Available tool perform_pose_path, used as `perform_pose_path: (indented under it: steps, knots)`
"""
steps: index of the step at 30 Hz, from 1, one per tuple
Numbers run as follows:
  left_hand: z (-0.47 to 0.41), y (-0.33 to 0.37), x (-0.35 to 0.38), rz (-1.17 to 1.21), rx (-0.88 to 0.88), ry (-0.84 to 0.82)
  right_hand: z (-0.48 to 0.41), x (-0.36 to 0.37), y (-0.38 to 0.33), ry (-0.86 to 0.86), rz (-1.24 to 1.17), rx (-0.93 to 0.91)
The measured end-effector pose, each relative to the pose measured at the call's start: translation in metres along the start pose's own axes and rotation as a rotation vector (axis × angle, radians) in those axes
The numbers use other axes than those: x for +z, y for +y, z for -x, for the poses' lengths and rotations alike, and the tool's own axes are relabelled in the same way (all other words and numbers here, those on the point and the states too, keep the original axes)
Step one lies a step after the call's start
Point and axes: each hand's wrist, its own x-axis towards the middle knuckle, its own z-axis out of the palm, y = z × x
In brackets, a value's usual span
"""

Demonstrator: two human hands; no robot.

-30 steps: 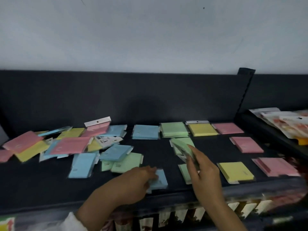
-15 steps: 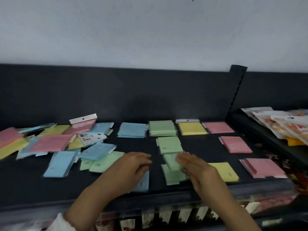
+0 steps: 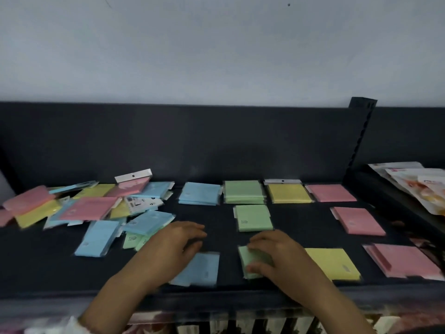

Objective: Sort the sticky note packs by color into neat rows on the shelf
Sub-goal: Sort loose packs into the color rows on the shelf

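Front green pack (image 3: 251,257), lying near the front edge of the shelf (image 3: 301,227) in line with the green column, is held by the right hand (image 3: 279,259); its fingers (image 3: 262,241) are curled round the far and near edges of the pack. Just to the left, the front blue pack (image 3: 203,270) is partly covered by the left hand (image 3: 178,247), whose fingers are loosely extended and grip nothing. Whether the palm touches that pack cannot be told.

Behind these, colour columns are seen laid out. At the rear stand the back blue stack (image 3: 199,194), back green stack (image 3: 243,191), back yellow stack (image 3: 289,192) and back pink stack (image 3: 331,192). A middle green pack (image 3: 254,218) and a middle pink pack (image 3: 358,220) follow, with a front yellow pack (image 3: 333,263) and a front pink stack (image 3: 404,262) nearest the edge.

The task is judged roughly half done. The blue and yellow columns have gaps in the middle. A mixed heap (image 3: 84,208) of pink, yellow, blue and green packs remains unsorted at the left. Printed packets (image 3: 421,186) lie on the neighbouring shelf at the right.
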Motion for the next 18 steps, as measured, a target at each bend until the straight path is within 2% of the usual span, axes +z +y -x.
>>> perform_pose_path:
  steps: [4,10,18]
  knots:
    - [0.011,-0.018,-0.011,-0.022,-0.063,0.031,-0.005,-0.003,-0.001,-0.176,-0.058,-0.007]
    - [0.024,-0.04,-0.02,-0.039,-0.157,0.083,-0.021,-0.004,-0.007,-0.066,-0.106,-0.072]
    - [0.056,-0.081,-0.037,-0.016,-0.201,0.125,-0.065,0.026,-0.066,-0.006,-0.072,-0.219]
